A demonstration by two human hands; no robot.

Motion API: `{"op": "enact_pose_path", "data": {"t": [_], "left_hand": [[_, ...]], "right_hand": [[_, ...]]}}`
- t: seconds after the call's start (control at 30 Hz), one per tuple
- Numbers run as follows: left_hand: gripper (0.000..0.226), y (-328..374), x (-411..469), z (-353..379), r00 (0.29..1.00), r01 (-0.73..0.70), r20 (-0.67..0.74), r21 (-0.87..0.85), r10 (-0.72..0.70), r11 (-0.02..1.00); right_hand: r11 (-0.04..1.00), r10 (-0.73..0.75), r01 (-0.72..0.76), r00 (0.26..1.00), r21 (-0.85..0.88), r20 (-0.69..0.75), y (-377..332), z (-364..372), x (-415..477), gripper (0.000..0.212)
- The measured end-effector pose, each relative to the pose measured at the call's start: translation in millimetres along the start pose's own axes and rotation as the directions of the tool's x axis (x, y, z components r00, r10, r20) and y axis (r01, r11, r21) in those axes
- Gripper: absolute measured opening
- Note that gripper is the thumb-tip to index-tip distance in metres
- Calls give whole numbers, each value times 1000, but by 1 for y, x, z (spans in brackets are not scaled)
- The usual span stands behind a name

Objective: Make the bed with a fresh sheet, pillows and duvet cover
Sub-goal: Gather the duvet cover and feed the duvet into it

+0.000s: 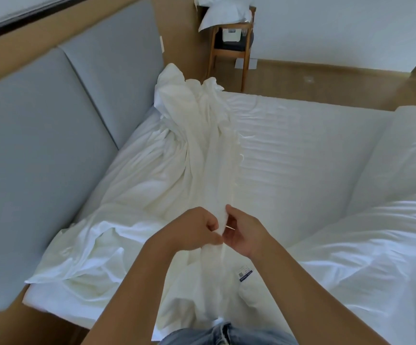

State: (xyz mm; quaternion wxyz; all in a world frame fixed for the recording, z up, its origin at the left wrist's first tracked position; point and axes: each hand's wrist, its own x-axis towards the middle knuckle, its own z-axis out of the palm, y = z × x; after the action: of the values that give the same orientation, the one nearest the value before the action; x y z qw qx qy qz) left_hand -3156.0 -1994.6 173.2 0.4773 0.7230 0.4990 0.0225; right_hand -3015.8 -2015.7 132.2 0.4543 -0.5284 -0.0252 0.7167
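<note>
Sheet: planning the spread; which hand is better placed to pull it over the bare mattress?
Right hand, likely: it grips the bunched sheet on the bare mattress side; left hand nearer the headboard.

Bed (301, 135): white, creased surface, occupying centre frame. A cream sheet (202, 145) lies on it, bunched lengthwise from upper centre to bottom centre and spreading loose toward the lower left. A white duvet (376, 245) is heaped on the bed along the right of frame.
</note>
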Motion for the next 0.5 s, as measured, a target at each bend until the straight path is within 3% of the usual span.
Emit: {"op": "enact_pose_path", "data": {"t": [0.17, 0.3, 0.43, 0.5], "left_hand": [[49, 0, 6, 9, 1000, 2, 23, 37, -3, 999], [27, 0, 4, 4, 999, 44, -16, -179, -48, 983], [26, 7, 18, 4, 949, 45, -265, -427, -173, 903], [30, 11, 26, 6, 925, 117, -250, -528, -286, 841]], "right_hand": [[988, -37, 28, 998, -150, -53, -9, -1, 5, 13], [982, -60, 69, 997, -175, 57, -18, -5, 4, 22], [950, -108, 133, 989, -283, 102, -20, -2, 3, 11], [911, -158, 171, 985, -375, 65, -18, 1, 3, 12]]}}
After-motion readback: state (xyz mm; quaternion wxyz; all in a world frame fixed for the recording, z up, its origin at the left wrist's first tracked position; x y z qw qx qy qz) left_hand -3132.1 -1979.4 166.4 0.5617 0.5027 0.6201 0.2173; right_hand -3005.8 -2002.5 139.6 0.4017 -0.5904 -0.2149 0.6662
